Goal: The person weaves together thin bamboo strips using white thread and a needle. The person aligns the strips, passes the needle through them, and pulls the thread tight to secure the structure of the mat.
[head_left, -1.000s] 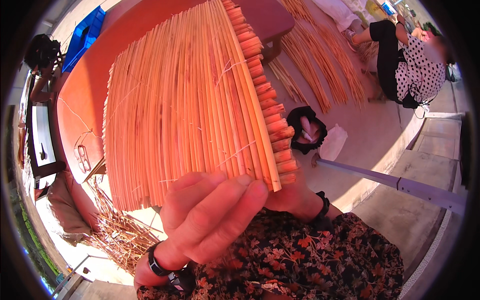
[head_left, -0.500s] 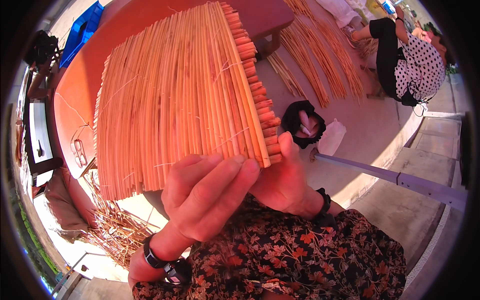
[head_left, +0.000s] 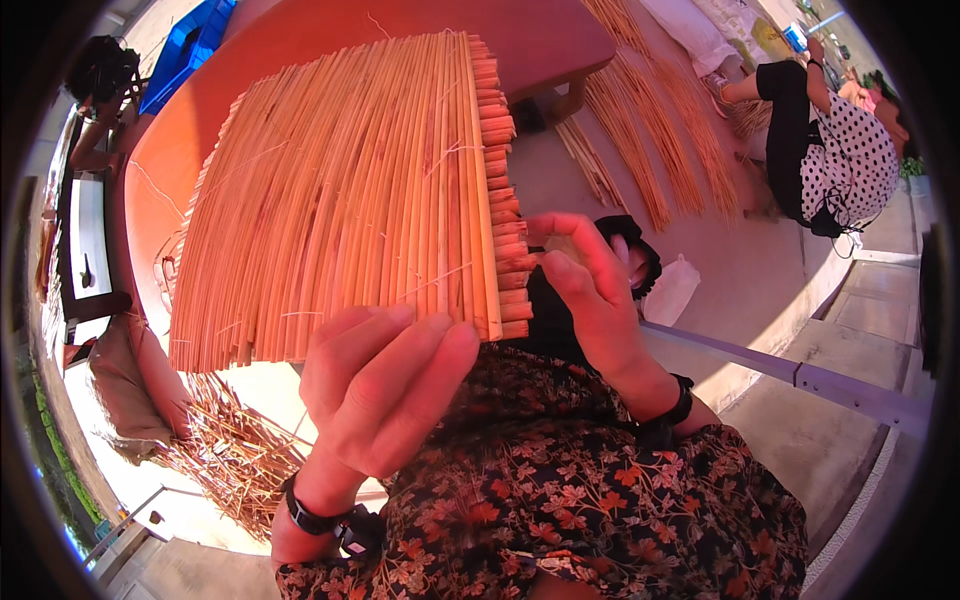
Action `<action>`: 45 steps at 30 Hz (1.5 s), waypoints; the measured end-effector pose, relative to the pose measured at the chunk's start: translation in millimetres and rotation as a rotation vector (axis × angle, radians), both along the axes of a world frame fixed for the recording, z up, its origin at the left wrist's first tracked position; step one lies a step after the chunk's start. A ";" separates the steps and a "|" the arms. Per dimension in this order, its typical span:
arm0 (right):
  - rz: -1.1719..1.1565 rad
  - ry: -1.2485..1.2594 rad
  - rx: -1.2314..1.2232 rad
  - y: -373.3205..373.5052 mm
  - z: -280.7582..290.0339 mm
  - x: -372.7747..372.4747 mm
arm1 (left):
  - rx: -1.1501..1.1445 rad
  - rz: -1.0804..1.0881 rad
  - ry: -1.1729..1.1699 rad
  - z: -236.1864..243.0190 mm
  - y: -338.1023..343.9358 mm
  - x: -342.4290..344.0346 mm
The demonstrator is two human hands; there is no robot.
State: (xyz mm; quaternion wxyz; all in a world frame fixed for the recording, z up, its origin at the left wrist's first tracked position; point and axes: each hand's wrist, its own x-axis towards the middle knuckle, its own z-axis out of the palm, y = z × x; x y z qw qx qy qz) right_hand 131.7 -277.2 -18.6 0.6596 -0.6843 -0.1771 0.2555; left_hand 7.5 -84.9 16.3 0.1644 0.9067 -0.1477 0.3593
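Far left: brown sack (head_left: pixel 130 390), soft and creased. Lower left: straw pile (head_left: pixel 230 450), thin, dry, tangled. Upper left: blue crate (head_left: pixel 188 55), rigid, straight-walled; contents cannot be made out. Beside it, the counter (head_left: pixel 540 35), smooth, red, with a rounded edge, runs to top centre.

Centre-left: mat (head_left: pixel 330 210) of slim, parallel, straw-coloured stalks crossed by pale thread, overlapping the counter in view; thicker, reddish cut ends line its right edge. Left hand (head_left: pixel 380 390) at the mat's lower edge: fingers bent together, gripping it near the right corner; thumb hidden.

Right hand (head_left: pixel 605 315), right of centre: thumb and forefinger parted, nothing seen held. Forefinger tip by the cut ends; contact cannot be told.

Behind that hand, black bag (head_left: pixel 652 275), open-mouthed, something pale pink inside. Just beside it, white bag (head_left: pixel 678 290), thin, crumpled. Upper right: long loose stalks (head_left: pixel 650 130) on the floor; farther right, a seated person in dotted cloth (head_left: pixel 845 165).
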 end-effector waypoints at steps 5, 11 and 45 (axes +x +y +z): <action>0.158 -0.771 0.090 10.5 30.3 23.5 | -0.005 0.033 0.052 -10.6 7.2 -26.1; 0.702 -0.616 0.041 46.5 34.8 17.2 | -0.041 0.083 0.060 -28.8 5.8 -51.0; 0.674 -0.886 0.275 104.2 -21.2 -47.8 | -1.978 0.377 0.824 -39.2 -12.9 -103.6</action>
